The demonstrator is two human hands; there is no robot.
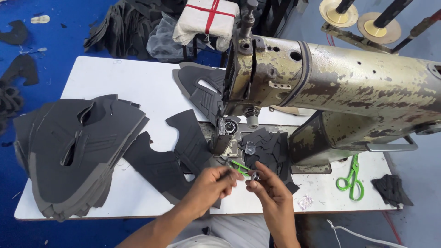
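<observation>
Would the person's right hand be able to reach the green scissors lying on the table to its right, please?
Probably yes: the green scissors lie flat on bare table beside the right hand, with nothing between, though its fingers already pinch a small item.

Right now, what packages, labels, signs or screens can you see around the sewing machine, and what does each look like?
Cloth bundle: behind the sewing machine's head at the top; white, lumpy, tied crosswise with red ribbon.
Clear plastic bag: just left of the bundle, crumpled, see-through.
Small clear wrapper: near the front edge of the white table, right of the right hand; crinkled, transparent.
No labels, signs or screens show.
</observation>
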